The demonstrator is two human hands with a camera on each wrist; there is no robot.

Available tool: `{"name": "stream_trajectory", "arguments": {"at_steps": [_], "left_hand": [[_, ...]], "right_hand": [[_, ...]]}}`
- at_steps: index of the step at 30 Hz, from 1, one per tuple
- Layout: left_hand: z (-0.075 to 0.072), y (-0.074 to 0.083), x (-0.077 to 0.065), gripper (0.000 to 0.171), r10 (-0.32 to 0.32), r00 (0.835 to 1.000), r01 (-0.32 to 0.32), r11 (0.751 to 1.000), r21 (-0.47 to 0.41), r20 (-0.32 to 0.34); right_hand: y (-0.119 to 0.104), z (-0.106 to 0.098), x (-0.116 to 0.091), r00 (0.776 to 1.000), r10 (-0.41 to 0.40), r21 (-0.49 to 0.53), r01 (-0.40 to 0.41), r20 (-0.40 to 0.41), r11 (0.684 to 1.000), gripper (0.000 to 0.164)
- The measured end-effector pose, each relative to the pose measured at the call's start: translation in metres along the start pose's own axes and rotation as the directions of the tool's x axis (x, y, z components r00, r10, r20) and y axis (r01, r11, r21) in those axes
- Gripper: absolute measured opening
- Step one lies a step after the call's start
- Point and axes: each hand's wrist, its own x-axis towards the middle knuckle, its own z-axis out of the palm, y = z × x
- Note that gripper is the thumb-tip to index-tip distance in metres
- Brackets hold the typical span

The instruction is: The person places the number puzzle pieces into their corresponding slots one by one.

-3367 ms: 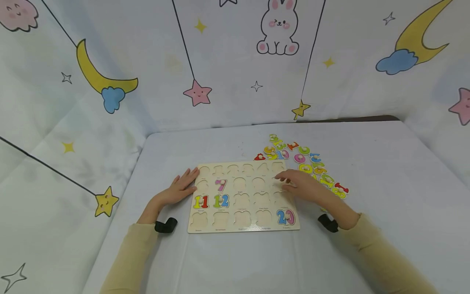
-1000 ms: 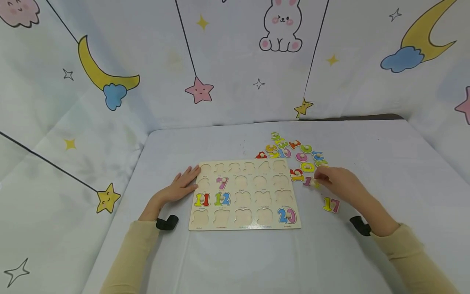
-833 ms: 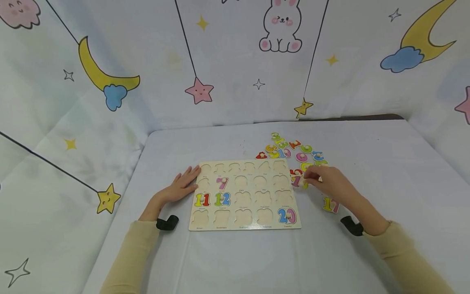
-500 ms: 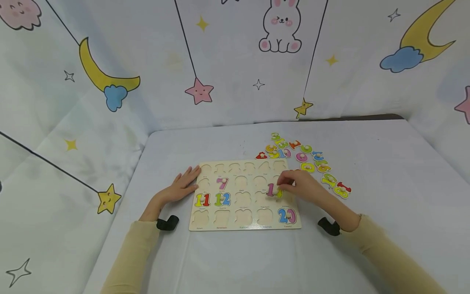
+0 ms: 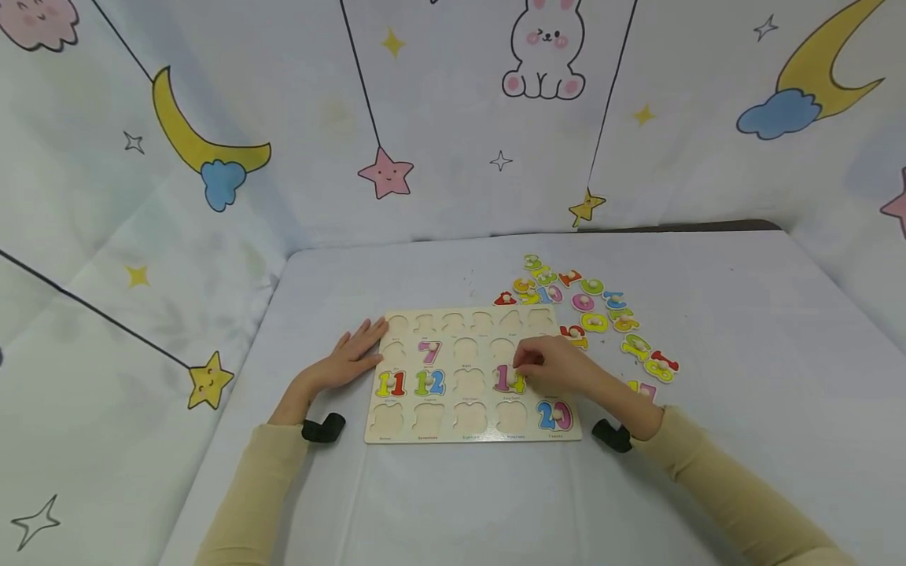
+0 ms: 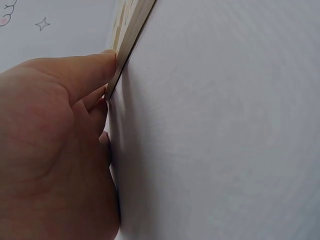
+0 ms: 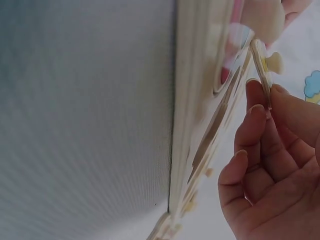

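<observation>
A pale wooden number puzzle board [image 5: 488, 431] lies on the table, with 7, 11, 12 and 20 in their recesses. My right hand [image 5: 559, 366] pinches the edge of a number 14 puzzle piece [image 5: 504, 379] between thumb and fingers, over the 14 recess in the third row. In the right wrist view that piece [image 7: 260, 65] is tilted, with its round knob outward. My left hand [image 5: 347, 360] rests at the board's left edge with fingers stretched. In the left wrist view its thumb [image 6: 95, 70] touches the board's side [image 6: 131, 35].
Loose number pieces [image 5: 594, 322] with knobs are scattered behind and to the right of the board. A 17 piece [image 5: 642, 390] is partly hidden by my right forearm. A printed cloth [image 5: 453, 118] hangs behind the white table [image 5: 467, 503].
My right hand reached the loose pieces, picked up the 14 and carried it left onto the board, lowering it to the third row. My left hand stayed at the board's edge.
</observation>
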Motion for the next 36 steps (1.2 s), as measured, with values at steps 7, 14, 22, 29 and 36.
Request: {"name": "stream_trajectory", "arguments": {"at_steps": [7,14,22,29,36], "left_hand": [[0.0,-0.001,0.002,0.063,0.002,1.0,-0.002,1.0,0.008,-0.003],[0.0,-0.001,0.002,0.064,0.003,1.0,-0.003,1.0,0.006,-0.005],[0.0,-0.001,0.002,0.064,-0.002,1.0,0.002,1.0,0.004,-0.001],[-0.001,-0.001,0.001,0.064,0.005,1.0,-0.005,1.0,0.005,-0.005],[0.001,-0.002,0.001,0.063,-0.005,1.0,0.005,1.0,0.013,-0.004]], "right_hand": [[-0.001,0.002,0.001,1.0,-0.026,-0.062,0.026,0.004,0.998,0.007],[-0.001,0.003,-0.001,0.998,-0.07,-0.136,0.07,0.007,0.988,0.004],[-0.004,0.005,-0.008,0.996,-0.084,-0.186,0.088,0.032,0.979,0.016],[-0.007,0.006,-0.017,0.997,-0.066,-0.236,0.075,0.046,0.969,0.025],[0.003,0.005,-0.022,0.987,-0.137,-0.239,0.154,0.088,0.959,0.027]]}}
